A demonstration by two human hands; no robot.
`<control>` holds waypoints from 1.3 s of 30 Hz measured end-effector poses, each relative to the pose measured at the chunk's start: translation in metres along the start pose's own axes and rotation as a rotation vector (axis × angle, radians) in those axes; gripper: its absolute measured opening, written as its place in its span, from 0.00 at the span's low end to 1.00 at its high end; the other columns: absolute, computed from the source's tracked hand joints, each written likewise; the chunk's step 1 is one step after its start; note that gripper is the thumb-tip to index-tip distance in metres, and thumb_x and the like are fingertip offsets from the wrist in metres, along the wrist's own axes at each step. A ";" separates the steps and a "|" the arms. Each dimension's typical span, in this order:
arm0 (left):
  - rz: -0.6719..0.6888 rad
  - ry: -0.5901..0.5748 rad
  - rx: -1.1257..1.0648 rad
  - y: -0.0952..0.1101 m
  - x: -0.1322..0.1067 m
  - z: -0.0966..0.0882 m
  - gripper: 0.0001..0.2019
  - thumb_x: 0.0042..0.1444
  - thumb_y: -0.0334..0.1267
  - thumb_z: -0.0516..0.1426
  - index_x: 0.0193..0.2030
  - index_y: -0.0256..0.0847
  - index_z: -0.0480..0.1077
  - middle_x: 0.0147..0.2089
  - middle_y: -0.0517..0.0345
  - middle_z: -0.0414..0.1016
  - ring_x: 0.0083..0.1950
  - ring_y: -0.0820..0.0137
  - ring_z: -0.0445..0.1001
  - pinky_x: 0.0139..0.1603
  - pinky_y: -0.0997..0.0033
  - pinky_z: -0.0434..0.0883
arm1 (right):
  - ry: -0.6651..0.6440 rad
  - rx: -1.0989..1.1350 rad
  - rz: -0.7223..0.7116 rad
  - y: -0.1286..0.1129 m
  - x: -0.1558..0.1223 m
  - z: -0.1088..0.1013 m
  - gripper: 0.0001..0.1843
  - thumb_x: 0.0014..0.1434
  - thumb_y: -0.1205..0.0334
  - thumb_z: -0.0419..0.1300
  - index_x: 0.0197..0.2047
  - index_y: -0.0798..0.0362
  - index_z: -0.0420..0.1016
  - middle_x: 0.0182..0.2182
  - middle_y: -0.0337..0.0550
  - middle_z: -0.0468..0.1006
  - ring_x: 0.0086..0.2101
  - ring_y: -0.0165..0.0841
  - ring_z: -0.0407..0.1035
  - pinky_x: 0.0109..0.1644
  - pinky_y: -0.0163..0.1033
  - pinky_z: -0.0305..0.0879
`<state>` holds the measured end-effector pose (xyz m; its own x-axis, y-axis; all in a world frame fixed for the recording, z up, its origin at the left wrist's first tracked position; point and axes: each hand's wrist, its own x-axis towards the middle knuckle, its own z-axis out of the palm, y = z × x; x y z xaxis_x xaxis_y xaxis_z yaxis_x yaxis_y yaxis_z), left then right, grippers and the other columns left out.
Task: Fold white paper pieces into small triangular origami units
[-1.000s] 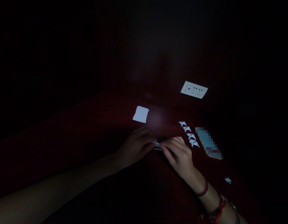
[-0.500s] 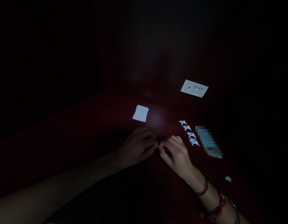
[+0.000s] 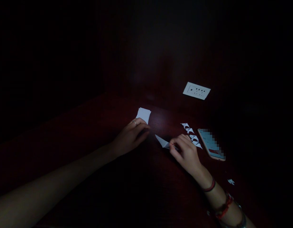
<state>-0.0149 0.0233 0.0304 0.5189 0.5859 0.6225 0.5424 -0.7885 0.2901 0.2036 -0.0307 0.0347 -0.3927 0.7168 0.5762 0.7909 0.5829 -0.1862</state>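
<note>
Between the thumb and fingers of my right hand (image 3: 185, 153) is pinched a small folded white paper (image 3: 162, 142), its pointed end sticking out to the left. My left hand (image 3: 131, 137) is apart from that paper, its thumb and fingers spread with nothing between them. Just beyond the left fingers lies a stack of white paper squares (image 3: 144, 114), its near edge partly covered by them. Several small folded paper pieces (image 3: 189, 130) lie in a slanting row past my right hand, which hides part of the row.
Right of the folded row lies a phone (image 3: 211, 145) with its screen lit and partly blurred out. Small white paper scraps (image 3: 231, 181) lie nearer, on the right. A white wall socket (image 3: 196, 91) is at the back. The dark red tabletop (image 3: 89, 123) fades into shadow.
My left hand has let go of the folded paper and moved left, towards the stack. My right hand has shifted slightly right and down, keeping the paper, which now shows more fully.
</note>
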 end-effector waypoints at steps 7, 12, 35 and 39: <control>0.214 -0.029 0.014 0.020 -0.001 0.009 0.06 0.55 0.33 0.51 0.37 0.42 0.67 0.42 0.57 0.63 0.48 0.67 0.60 0.47 0.64 0.60 | -0.041 0.078 -0.077 -0.009 0.001 0.001 0.07 0.54 0.67 0.49 0.30 0.55 0.67 0.25 0.41 0.67 0.29 0.31 0.59 0.36 0.38 0.55; 0.250 0.006 0.037 0.026 -0.003 0.009 0.06 0.55 0.31 0.50 0.37 0.41 0.67 0.42 0.56 0.63 0.48 0.67 0.60 0.47 0.64 0.61 | -0.041 0.084 -0.074 -0.011 0.000 0.000 0.07 0.54 0.66 0.50 0.31 0.55 0.68 0.27 0.43 0.67 0.32 0.32 0.60 0.37 0.39 0.56; 0.282 0.022 0.020 0.028 -0.005 0.002 0.06 0.52 0.29 0.51 0.35 0.41 0.67 0.42 0.57 0.65 0.48 0.67 0.62 0.48 0.63 0.61 | -0.072 0.093 -0.072 -0.010 0.001 -0.001 0.05 0.52 0.68 0.50 0.27 0.55 0.65 0.25 0.40 0.66 0.29 0.31 0.59 0.36 0.38 0.54; 0.254 0.041 -0.012 0.023 -0.006 0.002 0.06 0.53 0.30 0.51 0.35 0.41 0.67 0.41 0.57 0.65 0.48 0.67 0.62 0.48 0.63 0.61 | -0.050 0.092 -0.066 -0.007 0.002 -0.002 0.04 0.50 0.69 0.50 0.26 0.54 0.64 0.24 0.39 0.65 0.28 0.30 0.59 0.35 0.37 0.54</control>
<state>-0.0047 0.0019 0.0318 0.6098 0.3610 0.7056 0.3901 -0.9117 0.1293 0.1980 -0.0344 0.0384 -0.4677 0.6924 0.5493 0.7171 0.6606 -0.2222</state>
